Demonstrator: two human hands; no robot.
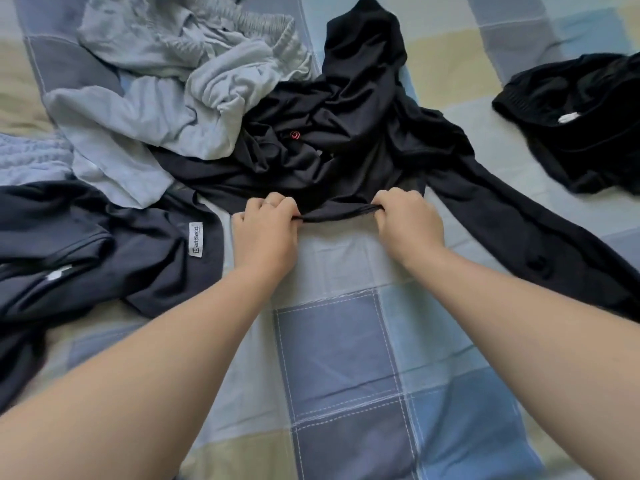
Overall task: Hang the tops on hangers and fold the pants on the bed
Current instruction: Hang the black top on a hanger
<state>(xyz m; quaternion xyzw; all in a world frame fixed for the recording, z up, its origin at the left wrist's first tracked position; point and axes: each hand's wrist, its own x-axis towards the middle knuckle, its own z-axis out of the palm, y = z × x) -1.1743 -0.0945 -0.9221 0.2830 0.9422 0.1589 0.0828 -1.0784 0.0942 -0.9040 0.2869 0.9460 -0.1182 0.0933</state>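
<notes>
Our left hand (265,233) and right hand (407,225) are gripping the black garment (346,140), stretching away from us; a nearby label (197,240) is reading "Battleid".

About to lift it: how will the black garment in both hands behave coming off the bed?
Probably very floppy: the black garment lies in deep crumples and bunches thinly where the left hand and right hand pinch its edge. Likely light and a bit slippery, judging by its sheen. Its far part lies against the grey clothes, so it may drag them.
</notes>
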